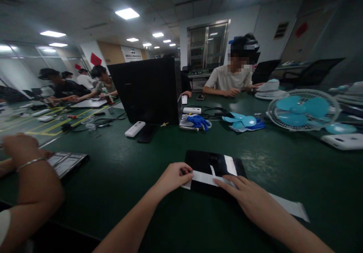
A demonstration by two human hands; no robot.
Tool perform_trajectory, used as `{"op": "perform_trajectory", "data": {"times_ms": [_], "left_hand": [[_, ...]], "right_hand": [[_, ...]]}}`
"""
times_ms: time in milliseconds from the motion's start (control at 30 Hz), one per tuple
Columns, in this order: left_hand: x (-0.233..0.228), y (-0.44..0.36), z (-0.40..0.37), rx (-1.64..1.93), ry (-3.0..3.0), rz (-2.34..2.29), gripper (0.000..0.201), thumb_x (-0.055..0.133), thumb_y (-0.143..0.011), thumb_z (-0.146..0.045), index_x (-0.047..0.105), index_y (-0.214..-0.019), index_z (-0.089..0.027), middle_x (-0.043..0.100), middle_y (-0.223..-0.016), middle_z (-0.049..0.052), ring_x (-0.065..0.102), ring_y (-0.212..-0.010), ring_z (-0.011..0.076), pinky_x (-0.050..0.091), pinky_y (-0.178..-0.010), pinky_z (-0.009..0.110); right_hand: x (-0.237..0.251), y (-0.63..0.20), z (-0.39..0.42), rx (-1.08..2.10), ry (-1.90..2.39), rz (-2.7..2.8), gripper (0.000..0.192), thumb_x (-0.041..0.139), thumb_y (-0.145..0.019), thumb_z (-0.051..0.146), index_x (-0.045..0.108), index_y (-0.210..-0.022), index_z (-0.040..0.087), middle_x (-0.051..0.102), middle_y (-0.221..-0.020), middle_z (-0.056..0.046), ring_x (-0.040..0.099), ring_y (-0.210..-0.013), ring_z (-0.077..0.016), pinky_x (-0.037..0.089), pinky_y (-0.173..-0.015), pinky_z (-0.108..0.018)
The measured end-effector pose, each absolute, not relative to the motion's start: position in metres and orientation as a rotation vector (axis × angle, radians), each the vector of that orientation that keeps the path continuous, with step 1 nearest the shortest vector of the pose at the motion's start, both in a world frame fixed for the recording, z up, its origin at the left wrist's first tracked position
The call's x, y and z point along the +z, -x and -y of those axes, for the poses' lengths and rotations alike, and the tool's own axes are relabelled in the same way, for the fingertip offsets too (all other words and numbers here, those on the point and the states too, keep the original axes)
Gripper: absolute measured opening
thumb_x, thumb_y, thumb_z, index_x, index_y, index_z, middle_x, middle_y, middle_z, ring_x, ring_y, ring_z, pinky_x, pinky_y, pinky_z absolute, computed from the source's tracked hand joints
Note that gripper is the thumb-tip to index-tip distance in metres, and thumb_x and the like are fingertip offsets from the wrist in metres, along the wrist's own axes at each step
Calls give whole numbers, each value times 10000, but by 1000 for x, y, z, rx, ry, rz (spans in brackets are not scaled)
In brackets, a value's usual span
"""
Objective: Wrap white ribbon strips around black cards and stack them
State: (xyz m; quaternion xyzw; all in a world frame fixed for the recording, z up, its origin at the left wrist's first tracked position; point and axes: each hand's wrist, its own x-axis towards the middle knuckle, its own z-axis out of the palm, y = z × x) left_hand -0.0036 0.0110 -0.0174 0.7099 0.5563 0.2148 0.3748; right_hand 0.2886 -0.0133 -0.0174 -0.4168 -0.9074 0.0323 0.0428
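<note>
White ribbon-like strip [204, 178] lies across a flat black panel [211, 169] on the green table [127, 177], and both hands meet on it. The left hand [172, 177] pinches the strip's near-left end between thumb and curled fingers, just at the panel's left edge. The right hand [249, 198] lies flat with its fingers stretched out and pressed down on the strip, fingertips over the panel's front edge; it grips nothing. Behind that hand the strip runs on to the right over the tabletop, ending in a wider tab [295, 209].

Farther out, a black monitor back [149, 90] stands at mid-table, with a white remote [135, 129] and a dark phone [146, 133] just in front of it. Blue gloves [199, 121] lie to its right, then loose light-blue fan blades [243, 121], then a caged fan [303, 110] lying face up. At the left edge a co-worker's arm with a bracelet [30, 163] is beside a flat tray [66, 162]. Other people sit along the far side of the table.
</note>
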Motion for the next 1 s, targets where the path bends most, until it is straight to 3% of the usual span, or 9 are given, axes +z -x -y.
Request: {"op": "perform_trajectory", "data": {"times_ms": [533, 733, 1000], "left_hand": [[-10, 2, -3, 459, -1775, -1428, 319, 498, -902, -419, 665, -1030, -179, 668, -971, 54, 616, -788, 173, 453, -630, 262], [-10, 3, -5, 464, -1864, -1452, 295, 450, -928, -360, 671, -1021, -187, 668, -1034, 54, 605, -924, 197, 449, -742, 288], [-15, 3, -6, 456, -1838, -1447, 326, 507, -888, -458, 649, -1039, -205, 681, -935, 33, 626, -786, 171, 446, -630, 259]], "right_hand": [[-10, -285, 19, 62, 1301, 2797, 632, 398, -883, 164, 316, -1465, 396, 463, -1385, -76, 531, -1143, -294, 496, -875, -494], [-14, -284, 18, -39, 1235, 2770, 639, 388, -867, 124, 352, -1457, 367, 497, -1351, -82, 551, -1109, -280, 502, -857, -460], [-17, -285, 17, -166, 1175, 2766, 662, 401, -842, 100, 362, -1452, 353, 521, -1321, -85, 585, -1049, -260, 525, -803, -430]]}}
